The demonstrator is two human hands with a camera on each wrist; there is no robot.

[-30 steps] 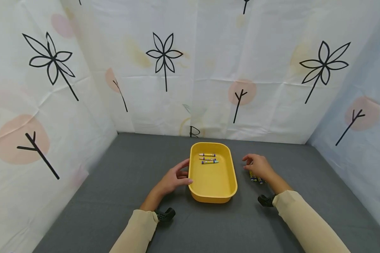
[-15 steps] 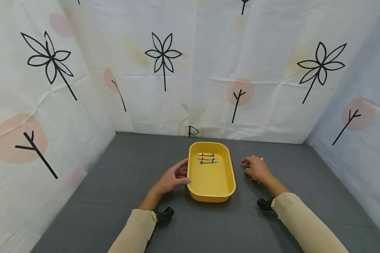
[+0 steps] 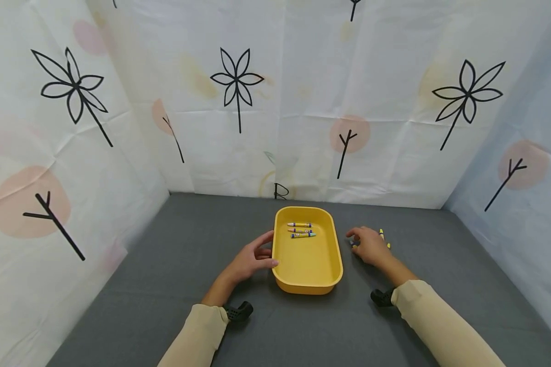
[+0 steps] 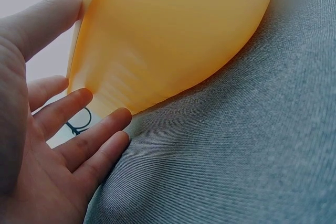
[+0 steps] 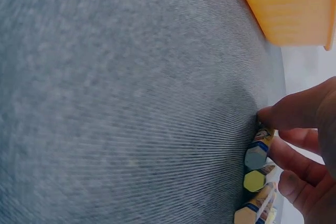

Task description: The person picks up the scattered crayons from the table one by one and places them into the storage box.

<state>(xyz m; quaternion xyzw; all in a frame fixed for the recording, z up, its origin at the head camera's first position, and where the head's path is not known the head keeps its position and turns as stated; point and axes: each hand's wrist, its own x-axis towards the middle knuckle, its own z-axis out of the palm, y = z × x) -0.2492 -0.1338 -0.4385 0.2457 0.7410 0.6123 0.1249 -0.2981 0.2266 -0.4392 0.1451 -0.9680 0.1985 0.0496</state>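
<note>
Three crayons (image 3: 301, 230) already in yellow tray (image 3: 323, 285); several crayons on tabletop (image 5: 257, 171) under curled right hand (image 3: 369, 246) (grip unclear); left hand (image 3: 250, 260) open, steadying tray.

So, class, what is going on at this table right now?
A person steadies a yellow tray on grey cloth with the left hand against its side. Three crayons lie in the tray's far end. The right hand rests on loose crayons beside the tray, its fingers curled over them.
</note>
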